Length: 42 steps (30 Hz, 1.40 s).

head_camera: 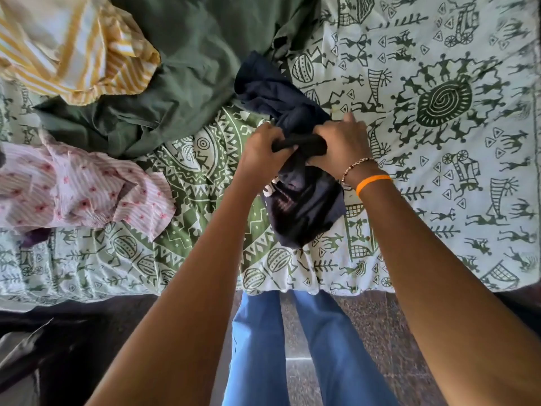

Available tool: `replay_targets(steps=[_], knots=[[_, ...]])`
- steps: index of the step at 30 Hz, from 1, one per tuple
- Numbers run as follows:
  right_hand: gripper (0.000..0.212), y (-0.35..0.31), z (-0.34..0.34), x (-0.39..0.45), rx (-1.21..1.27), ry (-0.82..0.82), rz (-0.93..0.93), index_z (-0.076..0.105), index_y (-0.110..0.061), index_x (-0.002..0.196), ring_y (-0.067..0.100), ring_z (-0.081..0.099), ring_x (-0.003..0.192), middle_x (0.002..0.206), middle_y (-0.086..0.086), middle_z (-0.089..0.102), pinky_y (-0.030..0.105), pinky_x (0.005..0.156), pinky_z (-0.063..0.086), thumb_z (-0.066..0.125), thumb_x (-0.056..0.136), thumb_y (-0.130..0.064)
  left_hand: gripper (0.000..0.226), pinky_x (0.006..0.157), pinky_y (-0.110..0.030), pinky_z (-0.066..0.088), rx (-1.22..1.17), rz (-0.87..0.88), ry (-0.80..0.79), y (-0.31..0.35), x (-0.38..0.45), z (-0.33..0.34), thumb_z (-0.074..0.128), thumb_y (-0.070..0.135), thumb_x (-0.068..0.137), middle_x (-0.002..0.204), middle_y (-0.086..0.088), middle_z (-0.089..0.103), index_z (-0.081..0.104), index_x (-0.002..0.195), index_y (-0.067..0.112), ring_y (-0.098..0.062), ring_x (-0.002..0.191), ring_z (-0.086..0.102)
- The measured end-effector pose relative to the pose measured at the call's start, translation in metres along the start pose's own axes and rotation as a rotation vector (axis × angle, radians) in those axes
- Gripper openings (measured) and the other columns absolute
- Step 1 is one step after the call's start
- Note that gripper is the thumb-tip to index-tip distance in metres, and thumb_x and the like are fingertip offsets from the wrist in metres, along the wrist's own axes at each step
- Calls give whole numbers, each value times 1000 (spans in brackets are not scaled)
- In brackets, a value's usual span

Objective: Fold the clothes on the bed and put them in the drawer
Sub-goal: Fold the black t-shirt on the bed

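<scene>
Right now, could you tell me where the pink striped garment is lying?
In the head view, the pink striped garment lies crumpled at the bed's left side, just below the green garment.

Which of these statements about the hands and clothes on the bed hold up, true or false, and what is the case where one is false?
1. Both hands hold the navy garment. True: the left hand and right hand each have a grip on its bunched upper edge.
2. The navy garment lies neatly folded. False: it is crumpled, partly raised and trailing onto the bedsheet.
3. The orange band is on the left wrist. False: it is on the right wrist, beside a beaded bracelet.
4. The pink striped garment lies left of the hands, unfolded. True.
5. The yellow striped garment is in the right hand. False: it lies at the far left, beside the dark green garment.
</scene>
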State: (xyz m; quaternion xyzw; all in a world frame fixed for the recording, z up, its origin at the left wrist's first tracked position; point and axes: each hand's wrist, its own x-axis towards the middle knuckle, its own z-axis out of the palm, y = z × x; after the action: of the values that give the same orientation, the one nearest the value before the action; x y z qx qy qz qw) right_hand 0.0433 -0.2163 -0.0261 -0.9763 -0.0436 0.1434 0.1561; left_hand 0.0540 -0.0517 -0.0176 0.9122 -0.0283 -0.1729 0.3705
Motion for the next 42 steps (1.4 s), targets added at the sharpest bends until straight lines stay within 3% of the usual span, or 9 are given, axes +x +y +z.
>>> replay_targets(steps=[5, 7, 10, 20, 27, 29, 33, 38, 42], knots=[[35, -8, -61, 0, 215, 47, -46, 64, -5, 92, 34, 51, 96, 88, 21, 60, 35, 77, 35, 75, 67, -26, 18, 66, -14, 39, -280, 22, -77, 32, -10, -43, 69, 17, 82, 76, 10, 51, 51, 86, 14, -2, 70, 48], [23, -16, -82, -4, 434, 104, -88, 61, -3, 94, 25, 53, 84, 82, 12, 58, 27, 69, 35, 61, 71, -7, 53, 84, -22, 48, -506, 4, -239, 35, -18, -61, 81, 24, 66, 100, 4, 62, 54, 109, 10, -5, 92, 60], [28, -31, -110, -8, 687, 175, -126, 56, -6, 94, 3, 42, 80, 76, -12, 46, 6, 67, 32, 46, 68, -2, 75, 96, -28, 45, -237, -10, -353, 30, -28, -69, 86, 22, 55, 123, -5, 54, 51, 122, 16, -19, 114, 54], [19, -35, -184, -15, 803, 379, 62, 40, -24, 70, 11, 39, 71, 69, -3, 42, 17, 59, 32, 56, 66, -14, 13, 74, -30, 40, -429, -103, 372, 78, -21, -149, 45, 11, 69, 79, 2, 54, 47, 81, 17, -11, 77, 50], [14, -50, -246, -16, 485, 157, -27, 56, -9, 77, 18, 44, 75, 72, 5, 48, 28, 62, 30, 69, 75, -11, 24, 74, -22, 44, -299, -43, 417, 129, -15, -192, 60, 11, 77, 91, 0, 61, 55, 100, 13, -14, 83, 55], [42, -56, -259, -18, 219, -99, 22, 53, -8, 112, 24, 54, 98, 105, 11, 58, 27, 76, 37, 74, 75, -12, 28, 67, -10, 40, -253, 97, 339, 149, -18, -199, 57, -4, 76, 87, 1, 59, 59, 103, 4, -7, 78, 55], [83, -84, -277, -22, 448, 19, -215, 35, -18, 137, 20, 49, 119, 134, 7, 49, 27, 99, 38, 78, 67, -4, 35, 71, -19, 40, -79, 403, 113, 190, -27, -203, 54, -13, 67, 86, -4, 62, 65, 96, 1, -12, 81, 54], [46, -97, -274, -23, 390, -19, -155, 56, -8, 124, 28, 58, 108, 117, 18, 62, 31, 86, 43, 69, 81, -12, 42, 75, -15, 42, -289, 364, 151, 202, -36, -195, 56, 4, 62, 101, -6, 55, 57, 104, -1, -11, 87, 53], [15, -92, -266, -37, 782, 179, -133, 66, -16, 97, -7, 59, 75, 87, -1, 67, 18, 78, 48, 69, 82, -13, 61, 90, -31, 48, -351, 49, -263, 171, -41, -178, 66, 7, 63, 112, -13, 60, 50, 121, -4, -20, 97, 58]])
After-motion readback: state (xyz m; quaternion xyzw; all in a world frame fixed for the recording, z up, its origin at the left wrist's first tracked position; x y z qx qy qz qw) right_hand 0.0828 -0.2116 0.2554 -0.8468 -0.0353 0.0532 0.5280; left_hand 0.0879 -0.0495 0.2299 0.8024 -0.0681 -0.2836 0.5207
